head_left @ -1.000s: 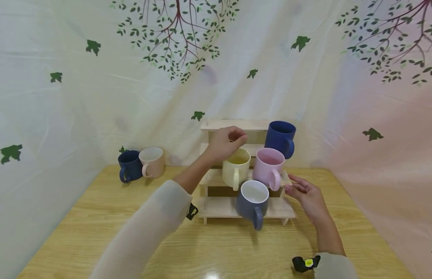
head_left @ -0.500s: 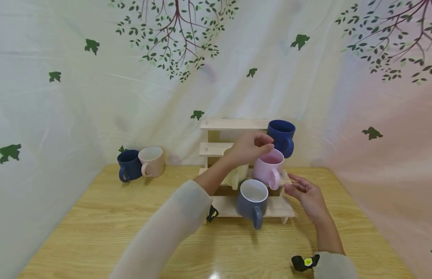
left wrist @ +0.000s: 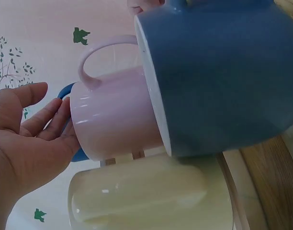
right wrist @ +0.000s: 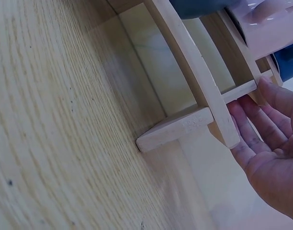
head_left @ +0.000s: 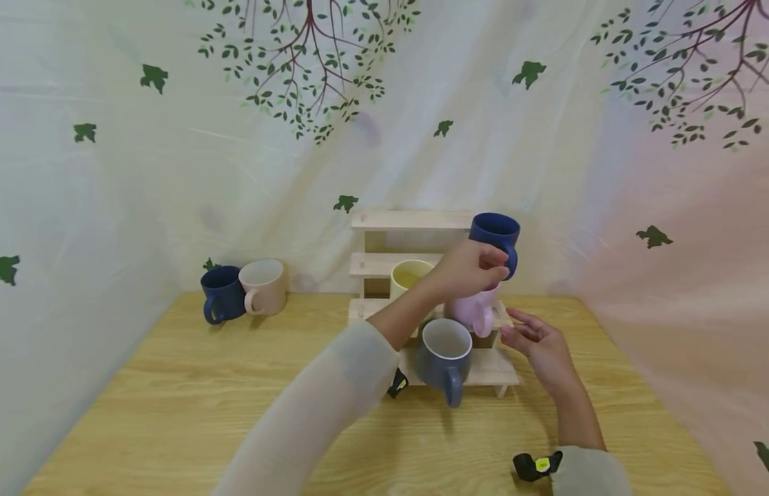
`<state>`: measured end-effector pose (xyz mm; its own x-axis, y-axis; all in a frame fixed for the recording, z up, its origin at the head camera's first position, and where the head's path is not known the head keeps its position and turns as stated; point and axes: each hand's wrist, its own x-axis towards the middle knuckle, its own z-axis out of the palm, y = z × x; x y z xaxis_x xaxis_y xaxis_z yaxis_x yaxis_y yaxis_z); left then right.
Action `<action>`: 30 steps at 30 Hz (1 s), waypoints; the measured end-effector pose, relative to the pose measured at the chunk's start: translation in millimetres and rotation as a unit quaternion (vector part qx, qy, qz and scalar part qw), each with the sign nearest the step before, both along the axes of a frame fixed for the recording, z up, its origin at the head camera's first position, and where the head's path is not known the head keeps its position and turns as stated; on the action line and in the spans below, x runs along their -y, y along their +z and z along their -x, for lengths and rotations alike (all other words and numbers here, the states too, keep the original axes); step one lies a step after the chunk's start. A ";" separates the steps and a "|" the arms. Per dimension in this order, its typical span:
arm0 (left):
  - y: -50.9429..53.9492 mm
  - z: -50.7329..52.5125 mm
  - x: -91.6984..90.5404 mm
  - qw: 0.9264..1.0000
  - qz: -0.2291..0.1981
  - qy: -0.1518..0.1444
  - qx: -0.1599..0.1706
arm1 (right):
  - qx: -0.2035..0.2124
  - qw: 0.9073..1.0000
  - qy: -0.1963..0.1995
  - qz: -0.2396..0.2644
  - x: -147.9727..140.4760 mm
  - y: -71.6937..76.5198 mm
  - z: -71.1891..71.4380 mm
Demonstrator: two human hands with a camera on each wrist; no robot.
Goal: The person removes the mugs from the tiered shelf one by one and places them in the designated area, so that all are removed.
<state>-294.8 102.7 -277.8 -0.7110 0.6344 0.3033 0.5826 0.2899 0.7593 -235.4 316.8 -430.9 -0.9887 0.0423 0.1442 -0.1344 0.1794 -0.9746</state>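
Note:
A wooden tiered stand (head_left: 491, 372) holds mugs on its steps. My left hand (head_left: 474, 269) hovers over the pink mug (head_left: 474, 310), its loosely bent fingers in front of the dark blue mug (head_left: 496, 227) on a higher step. In the left wrist view the fingers (left wrist: 46, 127) lie by the pink mug's rim, with part of the dark blue mug behind; contact is unclear. The yellow mug (head_left: 409, 273) and the grey-blue mug (head_left: 445, 358) stand nearby, the latter on the lowest step. At the stand's right end my right hand (head_left: 542, 348) grips a step's edge, thumb above and fingers below.
On the left of the wooden table (head_left: 204, 393) stand another navy mug (head_left: 223, 293) and a pale peach mug (head_left: 264, 288). A cloth (head_left: 267, 193) printed with leaves and branches hangs behind and at the sides.
My left hand has moved right, from above the yellow mug to over the pink mug and up to the dark blue one. The right hand stays at the stand's end.

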 end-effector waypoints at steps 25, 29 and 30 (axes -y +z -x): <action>3.8 3.6 -27.0 0.965 -0.083 0.088 0.231 | 0.008 1.000 -0.010 0.000 2.6 -1.3 0.7; 4.1 5.8 -29.6 0.951 -0.117 0.072 0.277 | 0.006 1.000 -0.012 -0.001 1.5 -0.6 0.0; 4.5 6.8 -29.7 0.947 -0.123 0.067 0.290 | 0.006 1.000 -0.012 0.000 1.3 -0.3 0.0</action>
